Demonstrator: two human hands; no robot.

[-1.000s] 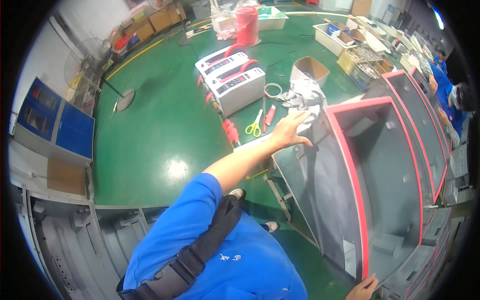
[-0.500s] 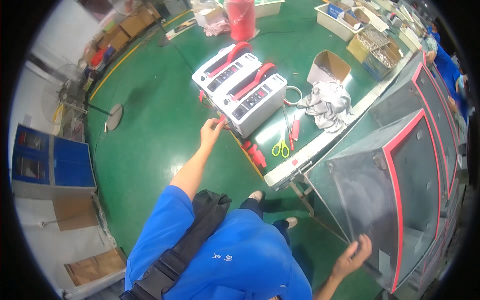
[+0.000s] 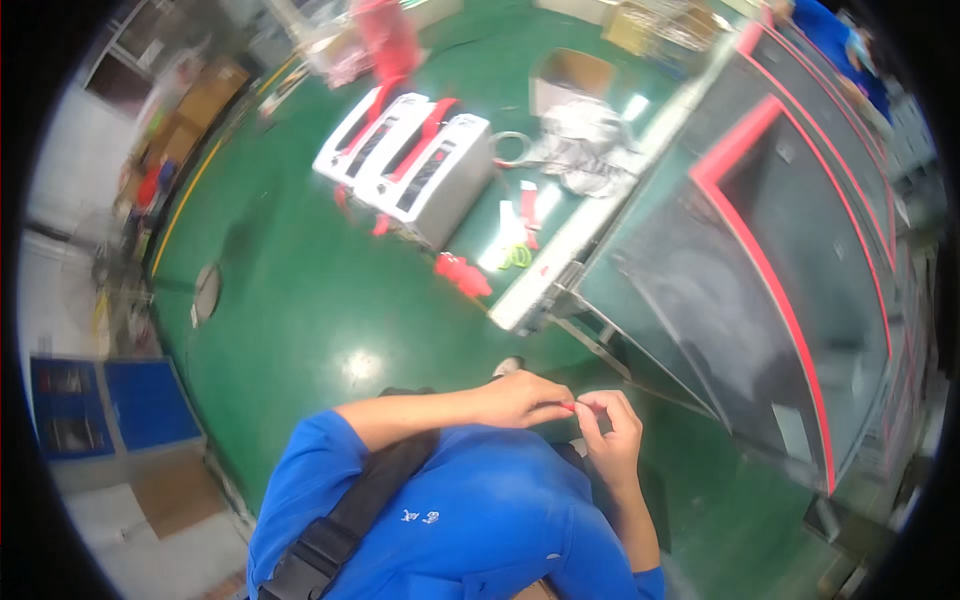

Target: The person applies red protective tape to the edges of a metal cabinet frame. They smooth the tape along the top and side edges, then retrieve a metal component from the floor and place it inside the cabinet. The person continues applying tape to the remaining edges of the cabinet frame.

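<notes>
My left hand (image 3: pixel 525 398) is closed in a pinch on a short piece of red tape (image 3: pixel 569 406), in front of my blue shirt. My right hand (image 3: pixel 612 430) meets it there, its thumb and fingers curled at the tape's other end. Fingers hide most of the piece. Two white tape dispensers (image 3: pixel 452 185) carrying rolls of red tape stand side by side on the green tabletop beyond my hands. Several red tape scraps (image 3: pixel 462 274) cling to the table's edge near them.
Yellow-green scissors (image 3: pixel 515 257), a tape roll (image 3: pixel 513 150), a crumpled grey cloth (image 3: pixel 585 145) and an open carton (image 3: pixel 570 75) lie on the table. Grey panelled housings (image 3: pixel 680 300) edged in red stand close on my right. A fan base (image 3: pixel 206 292) is at left.
My left hand has come back from the nearer dispenser with a red tape piece. My right hand has left the grey housing's side and joined it before my body. The view has shifted.
</notes>
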